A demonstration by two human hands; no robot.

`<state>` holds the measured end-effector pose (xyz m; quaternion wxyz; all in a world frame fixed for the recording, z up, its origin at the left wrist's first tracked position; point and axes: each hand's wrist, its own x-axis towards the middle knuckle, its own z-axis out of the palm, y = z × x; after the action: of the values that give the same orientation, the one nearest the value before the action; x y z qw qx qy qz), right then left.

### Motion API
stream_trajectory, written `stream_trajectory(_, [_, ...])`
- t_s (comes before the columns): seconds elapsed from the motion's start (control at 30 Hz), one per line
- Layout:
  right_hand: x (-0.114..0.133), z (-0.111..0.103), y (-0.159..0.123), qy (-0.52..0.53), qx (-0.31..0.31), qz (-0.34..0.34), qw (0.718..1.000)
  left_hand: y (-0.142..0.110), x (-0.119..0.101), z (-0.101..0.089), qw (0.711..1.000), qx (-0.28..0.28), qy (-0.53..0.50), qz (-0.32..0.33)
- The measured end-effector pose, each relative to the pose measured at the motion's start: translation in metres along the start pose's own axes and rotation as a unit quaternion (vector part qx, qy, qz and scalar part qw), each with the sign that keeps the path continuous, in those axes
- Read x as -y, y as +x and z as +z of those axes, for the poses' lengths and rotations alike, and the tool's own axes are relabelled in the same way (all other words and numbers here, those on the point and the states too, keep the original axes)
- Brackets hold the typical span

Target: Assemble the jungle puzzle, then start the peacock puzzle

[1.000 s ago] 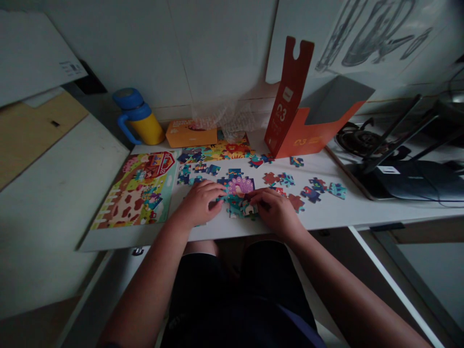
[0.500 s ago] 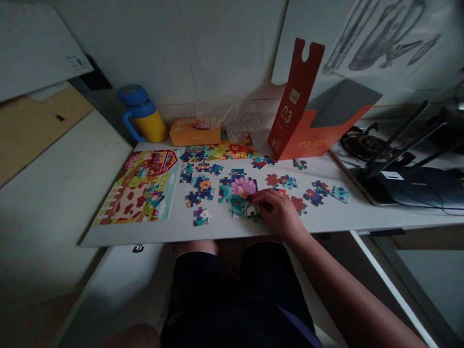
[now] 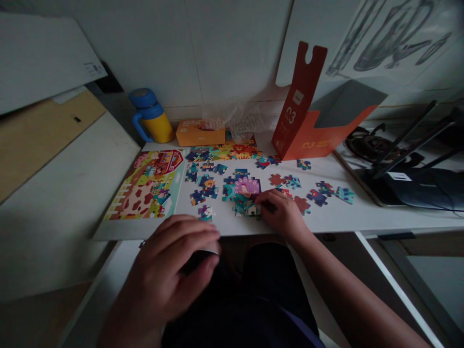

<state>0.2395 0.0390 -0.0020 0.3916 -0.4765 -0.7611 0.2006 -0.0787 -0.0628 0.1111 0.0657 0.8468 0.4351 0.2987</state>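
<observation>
A partly joined jigsaw puzzle point(image 3: 247, 187) with a purple peacock lies in the middle of the white table point(image 3: 217, 227). My right hand point(image 3: 281, 210) rests at its lower right edge, fingers curled and closed on an edge jigsaw piece, which they partly cover. In the air in front of the table edge is my left hand point(image 3: 170, 270), close to the camera. Its fingers are bent with the thumb apart, and nothing shows in it. Loose jigsaw pieces point(image 3: 207, 186) lie left of the peacock, and a purple and white piece point(image 3: 206, 212) sits just beyond my left fingertips.
A farm puzzle point(image 3: 145, 186) lies at the left, a lion puzzle point(image 3: 239, 151) at the back. Behind stand a blue and yellow flask point(image 3: 154, 118), an orange box point(image 3: 201, 133), bubble wrap point(image 3: 242, 118) and an open orange carton point(image 3: 311, 137). More pieces point(image 3: 319, 194) and a black router point(image 3: 416, 186) are at right.
My left hand left the puzzle, dropped almost out of view, and has come back up in front of the table edge. My right hand stays at the peacock puzzle. The view has shifted slightly.
</observation>
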Motion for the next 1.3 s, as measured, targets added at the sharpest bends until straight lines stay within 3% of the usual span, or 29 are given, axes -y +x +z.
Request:
stream_trajectory(0.1, [0.001, 0.0, -0.001, -0.004, 0.009, -0.009, 1.0, 0.017, 0.029, 0.04, 0.999, 0.008, 0.027, -0.032])
stream_trajectory(0.17, [0.001, -0.001, -0.001, -0.004, 0.019, -0.01, 1.0, 0.014, 0.046, 0.062, 0.997, 0.021, 0.053, -0.054])
stream_trajectory(0.3, [0.002, -0.002, -0.003, -0.011, 0.021, -0.021, 0.999, -0.01, 0.06, 0.082, 0.994, 0.047, 0.073, -0.074])
stream_trajectory(0.43, [0.016, 0.007, -0.011, -0.064, 0.031, -0.09, 0.993, -0.026, 0.06, 0.082, 0.994, 0.042, 0.068, -0.069])
stream_trajectory(0.73, [0.067, 0.056, -0.01, -0.213, 0.116, -0.213, 0.947, -0.034, 0.061, 0.083, 0.993, 0.053, 0.067, -0.082])
stream_trajectory(1.0, [0.063, 0.051, 0.0, -0.188, 0.161, -0.245, 0.937, -0.039, 0.06, 0.084, 0.994, 0.053, 0.043, -0.09])
stream_trajectory(1.3, [0.074, 0.046, 0.006, -0.237, 0.193, -0.253, 0.918, -0.036, 0.056, 0.084, 0.993, 0.06, 0.038, -0.097])
